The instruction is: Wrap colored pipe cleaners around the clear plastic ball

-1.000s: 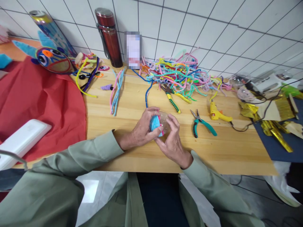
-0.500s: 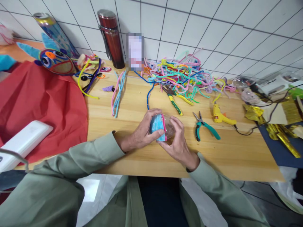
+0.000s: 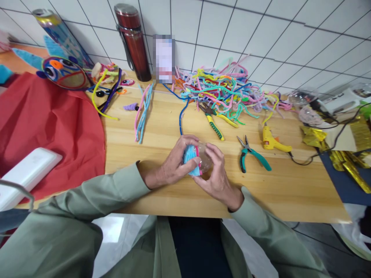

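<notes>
Wall (image 3: pixel 261 23): pale glossy tile, dark straight joints. Table (image 3: pixel 174 202): smooth light wood, visible grain. Cloth (image 3: pixel 69 119): red, matte, creased, spread at left. Stem pile (image 3: pixel 223 88): fuzzy, bendy, many colours, tangled against the wall. Foil (image 3: pixel 314 136): gold, shiny, crinkled, far right. Can (image 3: pixel 65 34): tall cylinder, metallic top, blue printed side, leaning; print too blurred to read. Flask (image 3: pixel 135 42): glossy dark-red cylinder, metal lid, strap at side. White case (image 3: pixel 31 175): smooth slab, rounded edges, on the cloth. Mask (image 3: pixel 65 77): blue fuzzy points, large eyes, orange nose. Phone (image 3: pixel 164 58): upright rectangle, screen pixelated, unreadable.

Left hand (image 3: pixel 171 166) was curled snugly round the blue end of the plastic piece (image 3: pixel 190 156), thumb across its front. Right hand (image 3: pixel 217 175) was half curled, fingers and thumb spread round the clear end. Piece sat between both hands over the table's middle: rounded clear plastic, ribbed fuzzy blue covering, pink band where they met.

Yellow pliers (image 3: pixel 216 129): green-and-yellow grips, by the pile. Teal pliers (image 3: pixel 257 159): metal jaws, slightly parted handles, right of the hands. Glue gun (image 3: pixel 269 141): yellow plastic, black cord. Cone (image 3: pixel 131 106): small, purple, ridged.
</notes>
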The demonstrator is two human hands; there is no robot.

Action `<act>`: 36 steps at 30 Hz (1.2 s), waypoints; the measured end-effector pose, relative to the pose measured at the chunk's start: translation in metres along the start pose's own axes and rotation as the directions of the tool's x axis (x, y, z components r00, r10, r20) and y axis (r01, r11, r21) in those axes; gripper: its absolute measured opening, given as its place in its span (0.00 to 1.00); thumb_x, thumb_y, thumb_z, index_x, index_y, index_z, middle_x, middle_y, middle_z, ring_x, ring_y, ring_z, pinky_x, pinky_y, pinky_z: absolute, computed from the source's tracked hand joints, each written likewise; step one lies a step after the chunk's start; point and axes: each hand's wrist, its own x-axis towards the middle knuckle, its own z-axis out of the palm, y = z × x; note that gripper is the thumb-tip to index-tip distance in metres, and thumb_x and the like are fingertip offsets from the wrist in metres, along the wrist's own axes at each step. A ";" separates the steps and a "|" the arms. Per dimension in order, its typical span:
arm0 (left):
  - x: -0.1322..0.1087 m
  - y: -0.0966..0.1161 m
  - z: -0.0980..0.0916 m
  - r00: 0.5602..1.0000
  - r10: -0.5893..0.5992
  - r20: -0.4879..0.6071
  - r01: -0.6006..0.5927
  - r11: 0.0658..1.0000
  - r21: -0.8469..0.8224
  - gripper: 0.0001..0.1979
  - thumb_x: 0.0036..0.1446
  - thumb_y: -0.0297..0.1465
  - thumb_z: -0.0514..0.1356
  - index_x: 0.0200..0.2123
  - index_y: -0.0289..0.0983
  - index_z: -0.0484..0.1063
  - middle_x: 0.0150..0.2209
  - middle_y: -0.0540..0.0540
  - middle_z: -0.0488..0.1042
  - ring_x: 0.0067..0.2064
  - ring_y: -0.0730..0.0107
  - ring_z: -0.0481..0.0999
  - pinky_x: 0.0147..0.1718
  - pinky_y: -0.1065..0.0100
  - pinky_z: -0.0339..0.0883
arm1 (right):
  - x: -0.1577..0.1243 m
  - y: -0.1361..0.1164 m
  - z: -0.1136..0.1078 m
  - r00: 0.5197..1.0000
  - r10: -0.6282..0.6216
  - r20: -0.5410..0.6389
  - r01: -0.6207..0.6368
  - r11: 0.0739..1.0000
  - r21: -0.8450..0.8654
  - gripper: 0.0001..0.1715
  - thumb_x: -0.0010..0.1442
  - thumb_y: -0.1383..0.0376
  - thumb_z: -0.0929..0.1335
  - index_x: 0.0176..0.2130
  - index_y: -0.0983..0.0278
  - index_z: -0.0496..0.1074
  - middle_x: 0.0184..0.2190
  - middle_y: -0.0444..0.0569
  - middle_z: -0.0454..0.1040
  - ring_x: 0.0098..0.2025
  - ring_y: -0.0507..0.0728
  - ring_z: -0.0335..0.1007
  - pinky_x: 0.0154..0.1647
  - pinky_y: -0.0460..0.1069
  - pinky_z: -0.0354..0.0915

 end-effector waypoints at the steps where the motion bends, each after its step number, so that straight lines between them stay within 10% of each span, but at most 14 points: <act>1: 0.000 0.001 0.000 1.000 -0.018 -0.004 0.017 1.000 -0.011 0.17 0.74 0.44 0.60 0.59 0.42 0.66 0.59 0.37 0.71 0.62 0.52 0.73 0.63 0.48 0.70 | 0.001 0.000 0.000 1.000 0.008 0.006 -0.008 1.000 0.002 0.56 0.65 0.62 0.76 0.78 0.55 0.46 0.72 0.63 0.62 0.75 0.74 0.62 0.70 0.76 0.71; 8: 0.008 0.004 0.001 0.946 -0.320 -0.049 0.296 0.916 -0.270 0.18 0.71 0.47 0.62 0.54 0.41 0.70 0.51 0.43 0.75 0.51 0.60 0.75 0.52 0.60 0.73 | 0.006 -0.002 -0.004 0.994 0.107 0.017 -0.108 0.991 0.084 0.60 0.65 0.56 0.78 0.79 0.58 0.44 0.75 0.65 0.58 0.78 0.73 0.58 0.74 0.74 0.67; 12: 0.023 0.001 0.004 0.806 -0.592 -0.031 0.460 0.657 -0.598 0.20 0.66 0.50 0.66 0.43 0.39 0.74 0.40 0.48 0.77 0.42 0.64 0.76 0.45 0.64 0.73 | 0.009 -0.001 -0.011 0.990 0.116 0.084 -0.127 0.983 0.134 0.69 0.62 0.45 0.79 0.80 0.57 0.40 0.79 0.65 0.52 0.81 0.75 0.51 0.76 0.75 0.63; 17: 0.034 0.001 0.005 0.692 -0.667 0.275 0.584 0.294 -0.756 0.26 0.64 0.55 0.66 0.43 0.35 0.80 0.40 0.42 0.84 0.44 0.54 0.83 0.47 0.58 0.77 | 0.013 -0.002 -0.013 0.994 0.104 0.024 -0.106 0.990 0.093 0.62 0.65 0.50 0.77 0.80 0.56 0.42 0.76 0.65 0.56 0.79 0.74 0.55 0.74 0.75 0.66; 22: 0.027 0.004 0.005 0.743 -0.661 0.106 0.468 0.400 -0.788 0.23 0.62 0.51 0.72 0.48 0.40 0.78 0.43 0.48 0.83 0.44 0.61 0.83 0.45 0.64 0.76 | 0.016 -0.003 -0.007 0.991 0.122 -0.047 -0.121 0.993 0.008 0.60 0.65 0.55 0.78 0.80 0.57 0.44 0.74 0.65 0.60 0.77 0.74 0.59 0.73 0.74 0.67; 29: 0.028 0.011 0.007 0.774 -0.585 0.243 0.520 0.367 -0.771 0.26 0.63 0.52 0.70 0.49 0.35 0.82 0.44 0.42 0.87 0.44 0.58 0.86 0.45 0.64 0.79 | 0.014 -0.002 -0.004 0.990 0.138 -0.013 -0.138 0.990 -0.028 0.64 0.67 0.51 0.76 0.82 0.57 0.38 0.78 0.66 0.56 0.79 0.75 0.56 0.74 0.76 0.65; 36: 0.030 0.002 0.003 0.628 -0.726 0.282 0.558 0.167 -0.813 0.23 0.71 0.49 0.61 0.48 0.36 0.84 0.44 0.41 0.89 0.43 0.55 0.88 0.44 0.60 0.82 | 0.014 -0.001 -0.014 0.998 0.066 0.012 -0.065 0.995 -0.079 0.63 0.70 0.49 0.74 0.83 0.54 0.34 0.81 0.62 0.51 0.82 0.76 0.50 0.76 0.78 0.61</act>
